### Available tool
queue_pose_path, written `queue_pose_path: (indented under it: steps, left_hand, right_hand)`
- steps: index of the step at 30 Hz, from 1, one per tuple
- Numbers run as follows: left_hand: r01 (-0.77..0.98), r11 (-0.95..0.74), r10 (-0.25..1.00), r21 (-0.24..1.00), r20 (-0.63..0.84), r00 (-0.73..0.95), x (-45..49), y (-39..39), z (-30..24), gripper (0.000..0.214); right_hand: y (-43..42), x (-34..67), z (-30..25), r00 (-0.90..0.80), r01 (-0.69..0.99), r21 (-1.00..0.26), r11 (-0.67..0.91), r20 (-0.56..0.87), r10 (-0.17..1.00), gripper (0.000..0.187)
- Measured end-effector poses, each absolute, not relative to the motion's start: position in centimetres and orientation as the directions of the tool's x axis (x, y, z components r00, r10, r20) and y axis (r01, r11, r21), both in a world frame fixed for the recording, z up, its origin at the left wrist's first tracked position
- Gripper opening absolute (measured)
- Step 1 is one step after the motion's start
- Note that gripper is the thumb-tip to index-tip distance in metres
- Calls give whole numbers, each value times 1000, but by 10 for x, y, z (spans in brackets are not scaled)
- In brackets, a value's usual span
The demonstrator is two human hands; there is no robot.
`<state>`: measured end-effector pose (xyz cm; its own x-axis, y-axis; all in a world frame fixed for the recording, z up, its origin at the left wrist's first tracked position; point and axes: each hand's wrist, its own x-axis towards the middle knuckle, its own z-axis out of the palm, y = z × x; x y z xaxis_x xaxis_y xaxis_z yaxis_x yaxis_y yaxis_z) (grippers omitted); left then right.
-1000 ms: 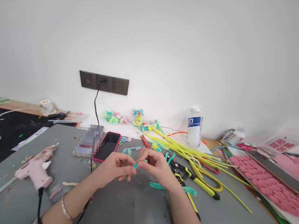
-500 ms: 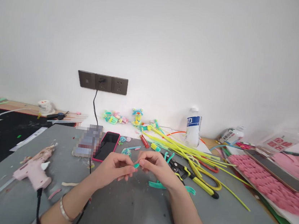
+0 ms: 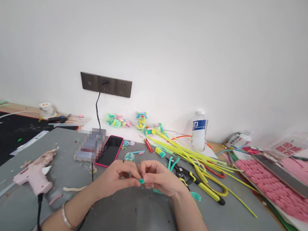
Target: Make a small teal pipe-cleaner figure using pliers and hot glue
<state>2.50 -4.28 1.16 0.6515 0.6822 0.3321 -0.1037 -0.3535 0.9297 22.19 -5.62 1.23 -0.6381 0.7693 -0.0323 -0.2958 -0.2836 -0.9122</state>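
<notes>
A small teal piece (image 3: 142, 181), perhaps a bit of pipe cleaner, is pinched between the fingertips of my left hand (image 3: 118, 178) and my right hand (image 3: 160, 179). Both hands meet above the grey mat, fingers curled and touching or nearly so; most of the piece is covered. Just beyond them lies a small blue-and-teal coiled piece (image 3: 129, 157) with a blue strip sticking out. Right of my right hand are teal pipe cleaner lengths (image 3: 196, 196) and pliers (image 3: 204, 188) with yellow-and-black handles.
A pink glue gun (image 3: 34, 177) with its cord lies left on the grey mat (image 3: 135, 222). Phones, including one in a pink case (image 3: 109, 150), lie behind my left hand. Yellow pipe cleaners (image 3: 189, 151) spread right, near a bottle (image 3: 199, 132). Small colourful figures (image 3: 141, 120) stand by the wall.
Both hands have come closer together and slightly lower, turning a little. The teal piece has shifted slightly down and right, still between the fingertips.
</notes>
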Motion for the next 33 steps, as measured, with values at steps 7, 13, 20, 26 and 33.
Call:
queue_pose_path:
  steps: [7, 13, 20, 26, 33]
  left_hand:
    - [-67, -652, 436, 755, 446, 782, 23, -43, 12, 15]
    - [-29, -724, 452, 689, 506, 735, 23, -43, 7, 14]
    - [0, -809, 448, 588, 616, 648, 23, -38, 0, 21]
    - [18, -786, 477, 619, 587, 654, 25, -39, 4, 23]
    - [65, -678, 611, 732, 512, 603, 29, -44, 9, 17]
  right_hand:
    - [-53, 236, 11, -701, 36, -943, -331, -260, 664, 35]
    - [-52, 238, 11, -693, 61, -942, -331, -279, 665, 36]
    - [-52, 235, 10, -665, -82, -936, -343, -205, 718, 40]
    - [-53, 232, 7, -669, -130, -919, -372, -196, 717, 41]
    - [-53, 227, 11, -610, -169, -919, -356, -186, 770, 36]
